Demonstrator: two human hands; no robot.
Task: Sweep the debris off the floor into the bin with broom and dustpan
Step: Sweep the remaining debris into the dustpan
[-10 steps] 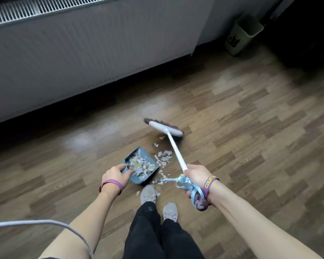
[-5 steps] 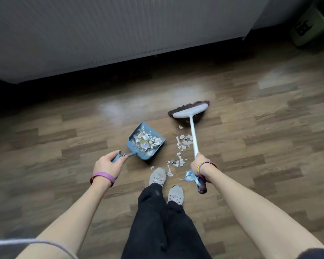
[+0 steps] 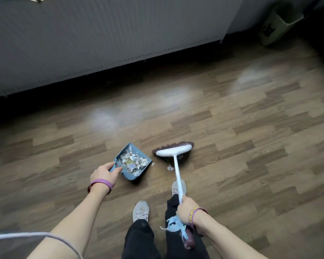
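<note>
My left hand (image 3: 104, 173) grips the handle of a blue dustpan (image 3: 133, 161) that holds a heap of pale paper scraps (image 3: 132, 160). The pan sits low over the wooden floor, its mouth facing right. My right hand (image 3: 186, 210) holds the white stick of a broom (image 3: 177, 176); its white head with dark bristles (image 3: 173, 149) stands on the floor just right of the pan. A blue ribbon (image 3: 175, 224) hangs from the stick below my hand. Two small scraps (image 3: 169, 168) lie between pan and broom head.
A pale green bin (image 3: 278, 25) stands in the far right corner, beside a long white radiator panel (image 3: 101, 34) along the wall. My two grey shoes (image 3: 141, 211) and dark trouser legs are below the tools. A white cable (image 3: 17, 236) crosses the lower left.
The pile of scraps that lay on the floor beside the pan is gone; the broom head has moved up close to the pan's mouth. My right foot has stepped forward.
</note>
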